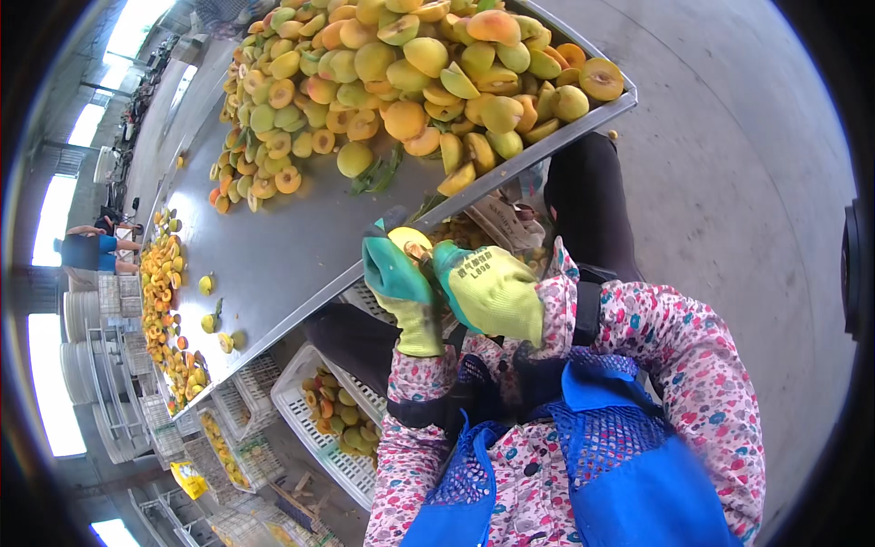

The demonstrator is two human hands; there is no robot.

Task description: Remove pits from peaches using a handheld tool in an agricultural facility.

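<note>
So it sits steady, I'd guess, the left hand (pixel 399 284) pinches a fruit (pixel 408 238) by the table's (pixel 283 246) near edge; the right hand's (pixel 492 287) grip I can't tell.

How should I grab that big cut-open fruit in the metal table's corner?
Probably by the rounded skin at its edge, reaching down from above on the corner side. The fruit half shows its flat cut face upward, so its curved sides suit a pinch; other fruit crowds its left, which looks harder to reach.
</note>
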